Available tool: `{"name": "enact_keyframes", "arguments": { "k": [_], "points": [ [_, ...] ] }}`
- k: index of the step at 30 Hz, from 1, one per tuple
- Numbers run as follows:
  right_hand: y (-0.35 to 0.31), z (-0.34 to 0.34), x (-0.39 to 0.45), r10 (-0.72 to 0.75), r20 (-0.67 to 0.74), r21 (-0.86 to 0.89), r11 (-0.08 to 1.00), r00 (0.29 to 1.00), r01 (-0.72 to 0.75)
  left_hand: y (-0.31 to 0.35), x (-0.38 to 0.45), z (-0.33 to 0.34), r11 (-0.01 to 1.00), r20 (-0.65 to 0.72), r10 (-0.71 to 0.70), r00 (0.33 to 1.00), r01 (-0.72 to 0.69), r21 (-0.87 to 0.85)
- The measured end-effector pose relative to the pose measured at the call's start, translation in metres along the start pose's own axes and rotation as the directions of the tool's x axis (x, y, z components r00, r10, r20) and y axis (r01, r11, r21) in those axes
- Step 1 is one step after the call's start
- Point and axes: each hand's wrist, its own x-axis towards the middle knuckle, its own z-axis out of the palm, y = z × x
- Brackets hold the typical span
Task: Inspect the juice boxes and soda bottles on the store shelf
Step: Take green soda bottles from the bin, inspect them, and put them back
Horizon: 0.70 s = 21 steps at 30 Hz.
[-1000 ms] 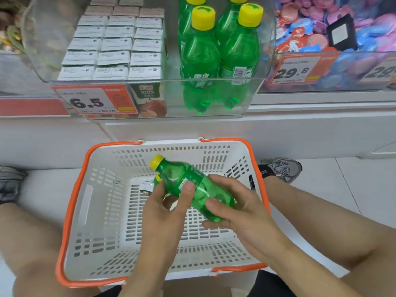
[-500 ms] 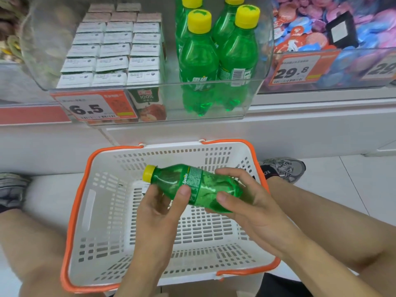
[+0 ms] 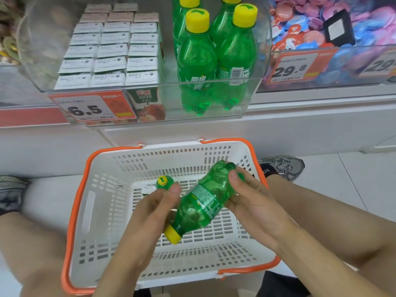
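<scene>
A small green soda bottle (image 3: pixel 203 200) with a yellow cap is held tilted over the basket, cap pointing down toward me and base up. My left hand (image 3: pixel 147 213) holds its neck end, thumb on the shoulder. My right hand (image 3: pixel 252 202) grips the base end, thumb on top. A second green bottle (image 3: pixel 164 182) lies in the white basket (image 3: pixel 90 211) with an orange rim, partly hidden behind my left thumb. On the shelf a clear bin holds several juice boxes (image 3: pixel 111 52) and several upright green soda bottles (image 3: pixel 214 58).
Price tags 6.5 (image 3: pixel 92 109) and 29.8 (image 3: pixel 293 68) hang on the bin fronts. A neighbouring bin at right holds pink and blue packets (image 3: pixel 310 33). My knees flank the basket, shoes (image 3: pixel 282 167) on the white floor.
The bottle has been turned between my hands: its cap swung from upper left down toward me, and the base rose to the upper right. A second bottle's cap now shows in the basket.
</scene>
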Motion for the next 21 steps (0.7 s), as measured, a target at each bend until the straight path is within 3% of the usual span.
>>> {"name": "enact_keyframes", "arguments": {
  "k": [2, 4, 11, 17, 21],
  "points": [
    [0.004, -0.002, 0.0, 0.037, 0.018, -0.039, 0.999, 0.999, -0.036, 0.002, -0.005, 0.001, 0.97, 0.042, 0.048, 0.998, -0.057, 0.238],
    [0.007, -0.001, -0.001, 0.063, 0.054, -0.096, 0.994, 0.997, -0.058, 0.003, -0.008, 0.005, 0.926, 0.073, 0.078, 0.994, -0.099, 0.364],
    [0.006, -0.001, 0.0, 0.046, 0.176, -0.086, 0.996, 0.983, -0.031, 0.01, -0.011, 0.005, 0.941, 0.147, 0.197, 0.969, -0.229, 0.249],
    [0.004, -0.007, -0.001, -0.07, 0.275, -0.393, 0.902, 0.959, 0.179, 0.005, -0.01, 0.003, 0.885, 0.181, 0.294, 0.938, -0.339, 0.318],
    [-0.003, -0.01, -0.002, -0.151, 0.378, -0.499, 0.798, 0.914, 0.338, 0.005, -0.009, 0.005, 0.842, 0.209, 0.394, 0.895, -0.443, 0.308]
  ]
}}
